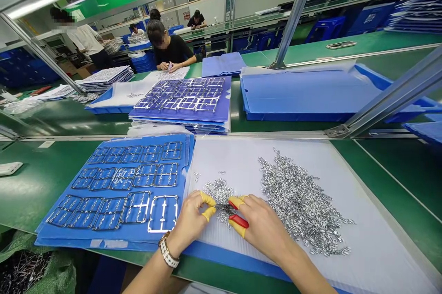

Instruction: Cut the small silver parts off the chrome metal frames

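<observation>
On a smooth green table (44,174) lies a thin white sheet (238,158), and at its left a flat blue sheet (138,238) with shiny rectangular frames (124,179). A large heap of small silver pieces (300,197) is beside my right hand (257,218). This hand and my left hand (191,218) are over a smaller silver heap (217,187). The right grips a red-handled tool (239,221); the left pinches narrowly, on what I cannot tell.

Green-topped benches (376,44), slanting metal post (296,13), ceiling strip light (44,0).

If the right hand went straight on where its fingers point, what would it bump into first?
Probably the left hand, at its yellow-covered fingertips, though depth is hard to judge.
</observation>
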`<state>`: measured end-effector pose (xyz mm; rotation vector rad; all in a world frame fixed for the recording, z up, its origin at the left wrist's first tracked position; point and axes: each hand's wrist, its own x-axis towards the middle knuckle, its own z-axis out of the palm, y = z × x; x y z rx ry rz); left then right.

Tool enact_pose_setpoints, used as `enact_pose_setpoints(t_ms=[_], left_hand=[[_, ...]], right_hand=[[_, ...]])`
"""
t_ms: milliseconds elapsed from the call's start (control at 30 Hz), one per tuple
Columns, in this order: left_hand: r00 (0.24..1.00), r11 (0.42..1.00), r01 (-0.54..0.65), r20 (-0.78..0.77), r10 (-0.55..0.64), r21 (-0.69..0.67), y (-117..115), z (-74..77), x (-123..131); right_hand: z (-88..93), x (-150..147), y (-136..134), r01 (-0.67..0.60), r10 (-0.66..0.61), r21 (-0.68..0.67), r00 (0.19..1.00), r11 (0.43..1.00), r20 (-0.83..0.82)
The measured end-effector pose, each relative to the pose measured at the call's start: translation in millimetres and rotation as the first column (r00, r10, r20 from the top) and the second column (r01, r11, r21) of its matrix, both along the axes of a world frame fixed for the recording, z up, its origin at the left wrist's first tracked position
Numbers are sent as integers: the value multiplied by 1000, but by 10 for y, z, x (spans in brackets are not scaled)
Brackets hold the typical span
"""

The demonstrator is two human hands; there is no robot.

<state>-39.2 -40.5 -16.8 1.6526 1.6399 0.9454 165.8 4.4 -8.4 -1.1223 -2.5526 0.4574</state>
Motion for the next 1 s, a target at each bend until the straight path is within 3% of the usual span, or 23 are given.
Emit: enact_pose_setpoints(t_ms=[767,867,1000], left_hand=[[994,998,67,-84,-66,10,-39,87,-5],[974,995,99,-208,-95,9,-42,104,-46],[887,994,111,-453,-90,19,-51,105,-106]], right_hand=[[139,-3,26,-43,52,-51,981,998,185],[88,72,44,-12,14,-14,991,1000,130],[-23,228,64,74,-75,58,997,996,21]])
